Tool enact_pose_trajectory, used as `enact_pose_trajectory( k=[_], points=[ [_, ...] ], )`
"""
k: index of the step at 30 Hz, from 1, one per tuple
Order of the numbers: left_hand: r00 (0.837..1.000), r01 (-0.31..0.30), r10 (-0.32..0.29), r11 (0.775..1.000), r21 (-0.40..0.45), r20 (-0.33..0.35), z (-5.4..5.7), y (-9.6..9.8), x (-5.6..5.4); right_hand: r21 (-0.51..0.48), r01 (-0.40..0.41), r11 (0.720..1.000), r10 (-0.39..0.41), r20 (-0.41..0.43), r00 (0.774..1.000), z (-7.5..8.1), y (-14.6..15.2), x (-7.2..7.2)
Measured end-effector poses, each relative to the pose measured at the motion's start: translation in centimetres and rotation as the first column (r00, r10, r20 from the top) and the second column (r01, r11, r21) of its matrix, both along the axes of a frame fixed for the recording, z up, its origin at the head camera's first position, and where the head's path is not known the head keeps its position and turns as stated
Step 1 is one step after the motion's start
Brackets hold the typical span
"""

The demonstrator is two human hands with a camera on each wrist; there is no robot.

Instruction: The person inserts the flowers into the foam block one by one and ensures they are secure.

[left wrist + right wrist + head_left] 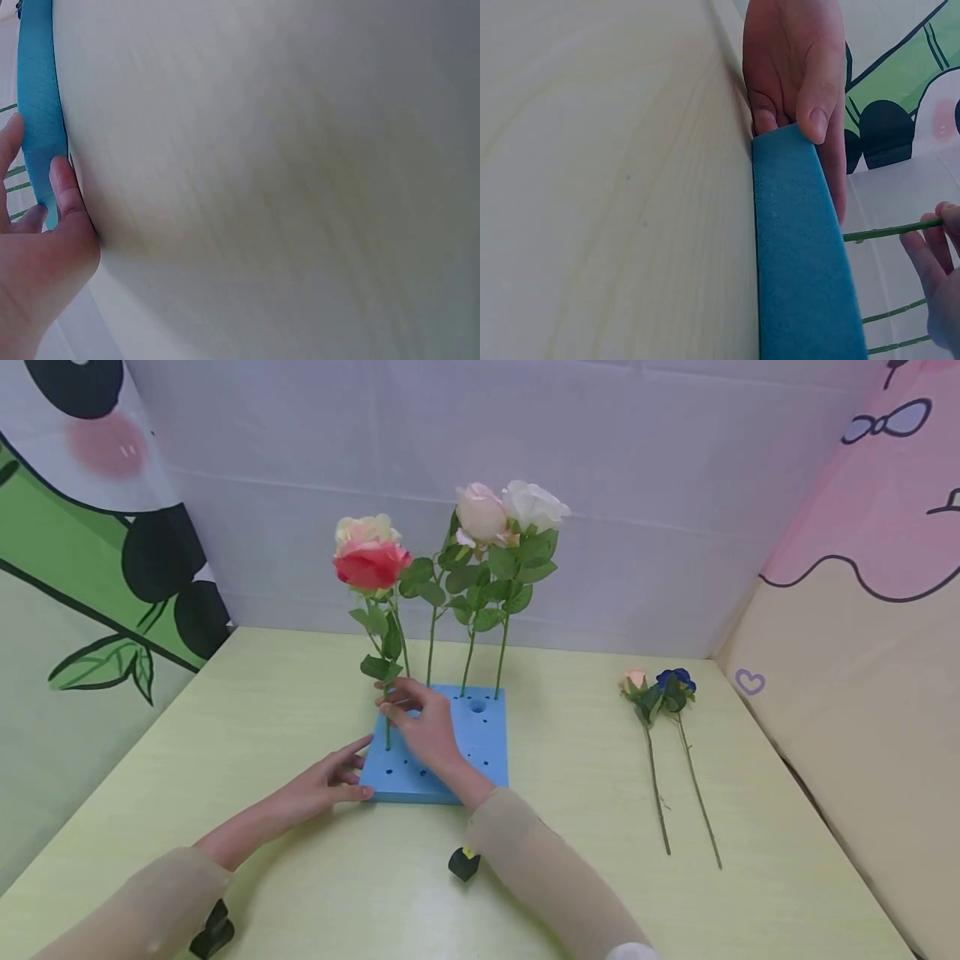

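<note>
My right hand [427, 727] pinches the green stem of a red-pink artificial rose [372, 562], whose lower end meets the blue foam board [487, 743] near its left side. In the right wrist view the fingertips [913, 244] hold that stem. My left hand [326, 783] touches the board's front left corner, fingers spread along its side and thumb [819, 124] at the corner. Behind the red-pink rose stands a cream rose [367, 528]. A pale pink rose [481, 512] and a white rose [535, 506] stand upright at the board's back.
On the table's right lie a peach rose [633, 680] and a dark blue rose [677, 678], leaves overlapping. A small black object [464, 864] shows beside the right sleeve, and another black object [213, 932] by the left sleeve. A lilac cloth wall [637, 568] borders the back.
</note>
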State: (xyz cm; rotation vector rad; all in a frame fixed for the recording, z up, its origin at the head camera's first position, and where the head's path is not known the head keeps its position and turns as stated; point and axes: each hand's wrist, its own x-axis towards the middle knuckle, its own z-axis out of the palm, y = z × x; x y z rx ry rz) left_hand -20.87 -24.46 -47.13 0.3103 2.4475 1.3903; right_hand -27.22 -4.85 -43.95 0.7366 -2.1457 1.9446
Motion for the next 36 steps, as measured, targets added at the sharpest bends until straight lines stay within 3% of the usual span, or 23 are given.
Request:
enact_pose_trajectory(
  k=[22, 36],
  points=[
    [1.0, 0.011, -0.012, 1.0, -0.015, -0.005, 0.25, 0.1, 0.07, 0.116, 0.007, 0.993, -0.007, 0.001, 1.0, -0.21, -0.02, 0.39],
    [1.0, 0.016, -0.016, 1.0, -0.006, -0.001, 0.41, 0.15, 0.04, 0.178, 0.059, 0.982, -0.05, -0.053, 0.997, -0.22, -0.01, 0.43]
  ],
)
